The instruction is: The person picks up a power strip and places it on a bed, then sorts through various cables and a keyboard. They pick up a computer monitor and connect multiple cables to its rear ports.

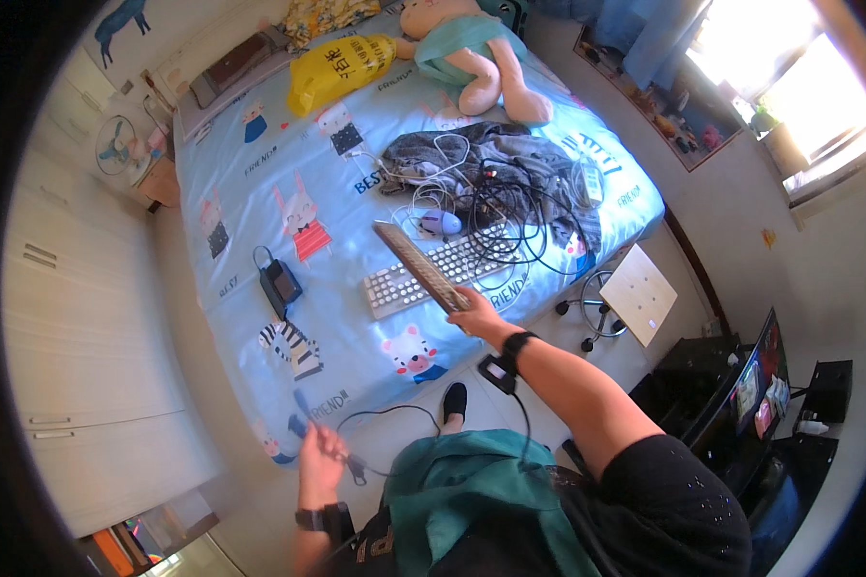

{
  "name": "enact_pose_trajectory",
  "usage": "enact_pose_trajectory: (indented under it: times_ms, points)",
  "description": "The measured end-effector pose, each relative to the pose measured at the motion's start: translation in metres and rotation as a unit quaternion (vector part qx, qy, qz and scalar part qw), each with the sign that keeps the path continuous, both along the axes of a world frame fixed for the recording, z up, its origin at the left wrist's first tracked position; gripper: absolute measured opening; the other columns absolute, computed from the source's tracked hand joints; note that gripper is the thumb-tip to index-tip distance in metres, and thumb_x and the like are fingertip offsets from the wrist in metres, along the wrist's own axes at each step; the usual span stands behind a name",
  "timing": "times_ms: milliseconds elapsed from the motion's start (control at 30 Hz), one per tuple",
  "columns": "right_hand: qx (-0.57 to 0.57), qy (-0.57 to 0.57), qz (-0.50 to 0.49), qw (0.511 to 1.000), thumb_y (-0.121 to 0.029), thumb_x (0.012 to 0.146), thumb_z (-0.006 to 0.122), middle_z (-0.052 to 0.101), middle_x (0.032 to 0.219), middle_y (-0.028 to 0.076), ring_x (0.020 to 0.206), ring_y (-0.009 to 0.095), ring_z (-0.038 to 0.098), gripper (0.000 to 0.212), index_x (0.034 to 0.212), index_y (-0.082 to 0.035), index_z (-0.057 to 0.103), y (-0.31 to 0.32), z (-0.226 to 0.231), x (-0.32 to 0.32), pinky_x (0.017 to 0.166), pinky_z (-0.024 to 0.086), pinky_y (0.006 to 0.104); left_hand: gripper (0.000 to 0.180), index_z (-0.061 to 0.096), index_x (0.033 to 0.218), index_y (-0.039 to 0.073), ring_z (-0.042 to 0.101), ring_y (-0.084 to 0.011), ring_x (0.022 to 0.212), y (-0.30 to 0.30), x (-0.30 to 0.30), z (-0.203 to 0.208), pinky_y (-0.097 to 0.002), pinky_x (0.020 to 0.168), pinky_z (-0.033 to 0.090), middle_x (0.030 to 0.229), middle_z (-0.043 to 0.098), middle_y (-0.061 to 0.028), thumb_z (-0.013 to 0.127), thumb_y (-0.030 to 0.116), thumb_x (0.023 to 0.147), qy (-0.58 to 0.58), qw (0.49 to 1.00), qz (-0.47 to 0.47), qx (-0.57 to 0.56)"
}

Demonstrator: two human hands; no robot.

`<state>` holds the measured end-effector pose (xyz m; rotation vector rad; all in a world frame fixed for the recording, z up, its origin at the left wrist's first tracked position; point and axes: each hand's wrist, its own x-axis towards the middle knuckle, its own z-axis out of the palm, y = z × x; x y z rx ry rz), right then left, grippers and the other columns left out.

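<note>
My right hand (477,313) grips one end of a long, narrow brownish slab with a fine pattern (423,265), tilted up over the bed. It partly covers a white keyboard (399,289) with round keys, lying on the blue printed bedsheet (356,231). At the lower left, my left hand (321,456) is closed around a slim dark-blue tool (304,404), blurred by motion, so its kind is unclear. A lilac mouse (440,223) lies just beyond the keyboard. Coiled black cables (510,216) spread over the keyboard's right end.
Behind the cables lies a crumpled grey cloth (419,159). A black device with a strap (279,284) rests on the left of the bed. Farther back are a yellow bag (342,72) and a plush toy (481,67). A wooden-topped wheeled stool (638,293) stands right of the bed.
</note>
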<state>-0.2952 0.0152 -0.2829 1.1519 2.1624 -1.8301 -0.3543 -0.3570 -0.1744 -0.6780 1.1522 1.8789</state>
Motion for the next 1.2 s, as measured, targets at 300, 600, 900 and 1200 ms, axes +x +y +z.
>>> enact_pose_trajectory:
  times_ms: [300, 600, 900, 1200]
  points:
    - [0.148, -0.104, 0.031, 0.983, -0.028, 0.062, 0.068, 0.042, 0.112, 0.019, 0.105, 0.037, 0.040, 0.069, 0.123, -0.016, 0.039, -0.105, -0.035, -0.148, 0.085, 0.039, 0.0454, 0.034, 0.042, 0.070, 0.011, 0.033, -0.0132, 0.054, -0.070, 0.033, -0.016, -0.0265, 0.051, 0.030, 0.056, 0.032, 0.0007, 0.036, 0.038, 0.091, -0.025, 0.991, 0.125, -0.036]
    - [0.079, -0.069, 0.010, 0.994, -0.019, 0.062, 0.070, 0.032, 0.118, 0.030, 0.107, 0.044, 0.035, 0.088, 0.133, -0.007, 0.019, -0.193, -0.060, -0.186, 0.094, 0.030, 0.0429, 0.031, 0.043, 0.075, 0.011, 0.035, -0.0130, 0.057, -0.079, 0.035, -0.021, -0.0267, 0.052, 0.031, 0.059, 0.035, 0.0002, 0.036, 0.035, 0.092, -0.005, 0.992, 0.117, -0.048]
    - [0.039, 0.005, -0.028, 0.999, -0.010, 0.067, 0.062, 0.039, 0.121, 0.025, 0.112, 0.037, 0.039, 0.069, 0.128, -0.004, 0.030, -0.068, -0.055, -0.089, 0.092, 0.036, 0.0400, 0.022, 0.046, 0.077, 0.010, 0.040, -0.0174, 0.061, -0.038, -0.014, -0.016, -0.0306, 0.060, 0.035, 0.062, 0.043, -0.0034, 0.047, 0.029, 0.087, -0.032, 0.999, -0.019, -0.037]
    - [-0.097, 0.095, -0.473, 0.870, -0.013, 0.082, 0.052, 0.058, 0.091, 0.008, 0.079, 0.015, 0.057, 0.034, 0.113, 0.001, 0.047, 0.131, -0.023, 0.265, 0.065, 0.048, 0.0274, 0.030, 0.047, 0.071, 0.009, 0.040, -0.0158, 0.055, 0.118, -0.026, -0.018, -0.0280, 0.050, 0.031, 0.055, 0.041, -0.0035, 0.040, 0.033, 0.089, 0.000, 0.981, -0.194, -0.019]
